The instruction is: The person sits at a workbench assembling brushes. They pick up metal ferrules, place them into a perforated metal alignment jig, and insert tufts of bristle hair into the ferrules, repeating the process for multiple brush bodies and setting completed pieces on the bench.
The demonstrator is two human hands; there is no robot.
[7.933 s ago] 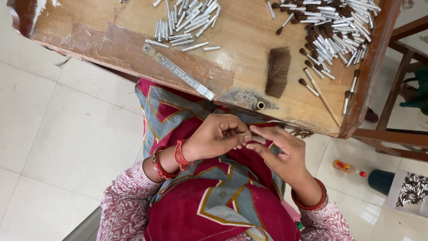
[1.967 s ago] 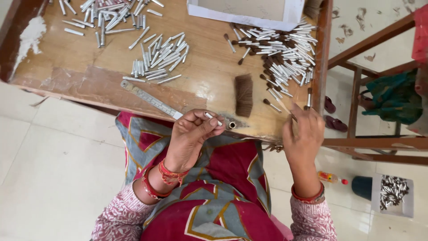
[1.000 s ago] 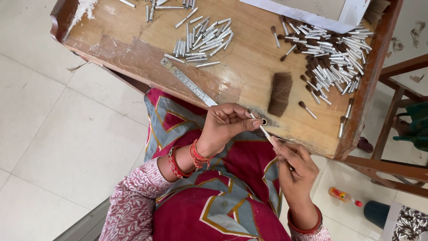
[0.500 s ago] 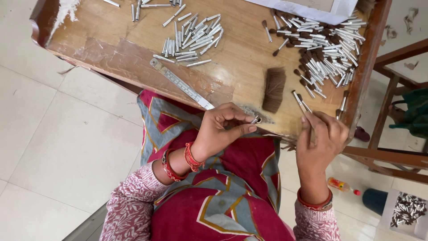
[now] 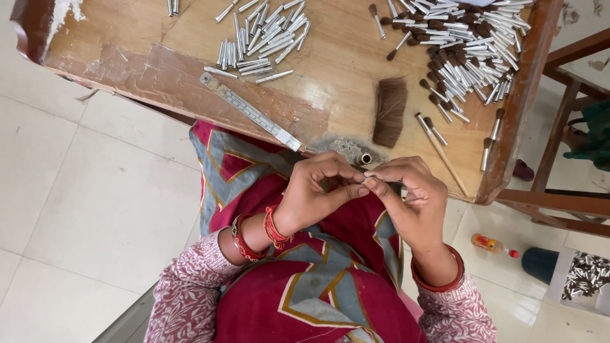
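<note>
- At the near edge of the table [image 5: 159, 70], just above the lap, the left hand [image 5: 318, 190] and the right hand [image 5: 410, 197] come together, fingertips touching.
- Both hands pinch one small thin piece [image 5: 367, 180] between thumbs and forefingers; it is mostly hidden, so I cannot tell exactly what it is.
- Just beyond the hands, a small metal ring [image 5: 366, 158] stands on the table edge, in a patch of grey dust.
- A little farther, a flat bundle of dark brown bristles [image 5: 389, 111] lies on the wood.
- Left of the bundle, a long metal ruler [image 5: 251, 112] lies slanted, its right end near the ring.
- On the far middle of the table, a heap of empty silver tubes [image 5: 264, 41] is spread.
- On the far right, a bigger heap of silver tubes with dark bristle tips [image 5: 467, 51] lies, and a few single ones are scattered nearer, beside a thin wooden stick [image 5: 441, 152].
- Red bangles [image 5: 257, 232] are on the left wrist, and one red bangle [image 5: 438, 282] is on the right wrist.
- On the floor at the right, a small orange bottle [image 5: 492, 244] lies near a white tray of metal pieces [image 5: 584, 279].
</note>
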